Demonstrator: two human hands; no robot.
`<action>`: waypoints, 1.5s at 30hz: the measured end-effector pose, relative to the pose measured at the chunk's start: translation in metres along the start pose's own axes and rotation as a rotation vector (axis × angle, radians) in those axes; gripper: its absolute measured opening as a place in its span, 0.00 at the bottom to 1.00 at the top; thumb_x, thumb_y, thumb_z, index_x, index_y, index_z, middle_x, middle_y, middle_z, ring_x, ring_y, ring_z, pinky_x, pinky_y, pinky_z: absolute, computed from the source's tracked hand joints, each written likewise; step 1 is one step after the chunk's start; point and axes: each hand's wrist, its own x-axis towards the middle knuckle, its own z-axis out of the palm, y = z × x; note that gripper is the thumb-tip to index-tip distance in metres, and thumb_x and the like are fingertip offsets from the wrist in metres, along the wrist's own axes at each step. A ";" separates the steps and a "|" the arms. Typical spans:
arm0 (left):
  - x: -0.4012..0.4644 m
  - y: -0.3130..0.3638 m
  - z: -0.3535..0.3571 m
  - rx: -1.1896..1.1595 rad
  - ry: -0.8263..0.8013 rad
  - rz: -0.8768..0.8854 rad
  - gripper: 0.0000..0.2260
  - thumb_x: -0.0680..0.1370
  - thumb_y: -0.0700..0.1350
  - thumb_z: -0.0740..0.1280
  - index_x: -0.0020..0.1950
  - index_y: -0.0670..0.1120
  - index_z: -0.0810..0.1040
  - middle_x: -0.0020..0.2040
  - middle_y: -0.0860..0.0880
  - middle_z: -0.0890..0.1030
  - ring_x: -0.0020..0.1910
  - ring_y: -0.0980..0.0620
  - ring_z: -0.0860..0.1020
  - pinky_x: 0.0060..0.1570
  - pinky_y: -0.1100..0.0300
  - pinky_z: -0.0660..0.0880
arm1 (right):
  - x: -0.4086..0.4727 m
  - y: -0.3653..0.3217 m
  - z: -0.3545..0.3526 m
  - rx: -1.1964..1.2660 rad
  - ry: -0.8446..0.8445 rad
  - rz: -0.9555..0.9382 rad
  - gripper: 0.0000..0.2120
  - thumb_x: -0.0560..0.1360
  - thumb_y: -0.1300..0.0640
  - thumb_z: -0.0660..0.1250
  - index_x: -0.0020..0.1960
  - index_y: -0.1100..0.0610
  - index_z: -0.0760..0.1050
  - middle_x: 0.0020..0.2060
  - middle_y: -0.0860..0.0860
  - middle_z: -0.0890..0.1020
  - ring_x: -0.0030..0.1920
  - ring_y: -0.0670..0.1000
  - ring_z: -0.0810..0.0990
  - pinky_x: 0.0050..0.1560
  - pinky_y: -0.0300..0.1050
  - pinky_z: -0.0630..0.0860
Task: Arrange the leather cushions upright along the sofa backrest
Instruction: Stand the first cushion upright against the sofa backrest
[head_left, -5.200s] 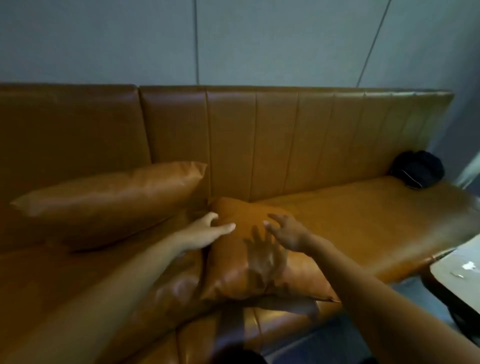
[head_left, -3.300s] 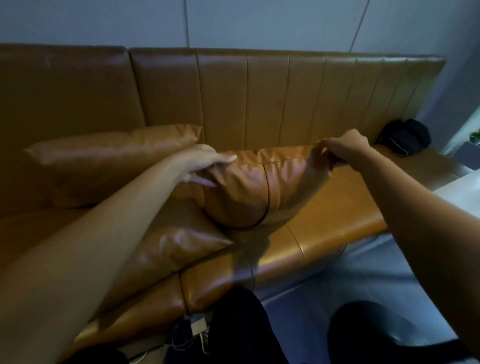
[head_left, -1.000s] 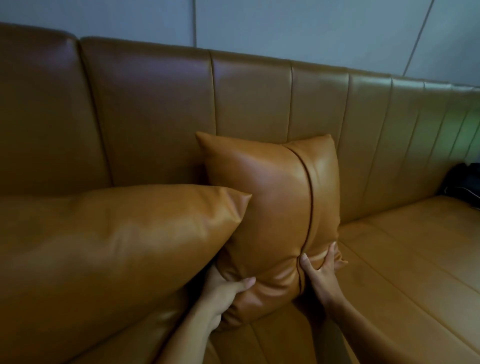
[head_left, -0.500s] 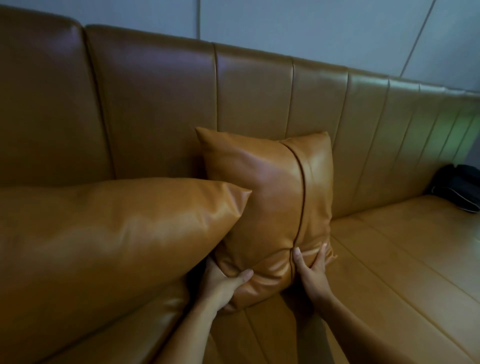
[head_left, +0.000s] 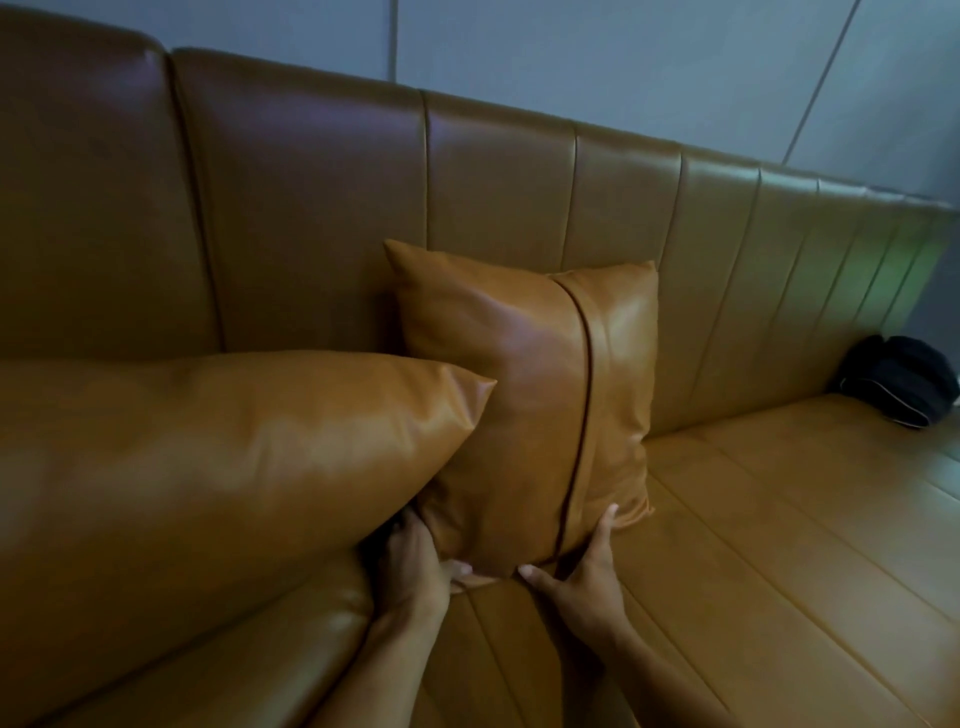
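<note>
A square tan leather cushion (head_left: 524, 395) with a dark vertical seam stands upright against the sofa backrest (head_left: 322, 218). My left hand (head_left: 415, 566) grips its lower left corner, partly tucked under the neighbouring cushion. My right hand (head_left: 587, 571) holds its bottom edge near the seam, fingers spread up the lower right side. A larger tan leather cushion (head_left: 208, 467) lies on its side to the left, and its corner overlaps the upright cushion's left edge.
The tan sofa seat (head_left: 779, 545) stretches to the right of the cushion. A black bundle (head_left: 901, 379) sits at the far right end of the seat against the backrest. A grey panelled wall (head_left: 649, 67) rises behind the sofa.
The small cushion went from flat on the seat to upright against the backrest. Over the last second both hands slid lower along its bottom edge, thumbs nearly meeting.
</note>
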 end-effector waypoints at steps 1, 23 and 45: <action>0.001 0.000 0.001 -0.004 0.000 -0.002 0.51 0.62 0.50 0.83 0.77 0.39 0.59 0.72 0.39 0.71 0.70 0.42 0.72 0.68 0.52 0.69 | 0.001 0.001 0.002 -0.005 0.005 0.000 0.74 0.50 0.25 0.77 0.70 0.35 0.22 0.83 0.49 0.47 0.81 0.52 0.52 0.78 0.55 0.59; 0.000 0.000 0.003 -0.050 0.023 0.019 0.53 0.64 0.46 0.82 0.79 0.39 0.53 0.74 0.39 0.68 0.73 0.41 0.68 0.70 0.52 0.65 | 0.008 0.010 0.008 -0.114 0.043 -0.007 0.73 0.53 0.23 0.75 0.70 0.37 0.20 0.83 0.52 0.46 0.82 0.54 0.48 0.78 0.62 0.57; -0.076 -0.060 -0.089 -0.017 -0.203 0.292 0.61 0.64 0.66 0.75 0.79 0.57 0.33 0.81 0.49 0.40 0.79 0.40 0.53 0.71 0.45 0.66 | -0.173 -0.101 0.162 -0.249 -0.252 0.087 0.31 0.84 0.48 0.56 0.83 0.51 0.48 0.82 0.47 0.54 0.82 0.49 0.46 0.77 0.53 0.34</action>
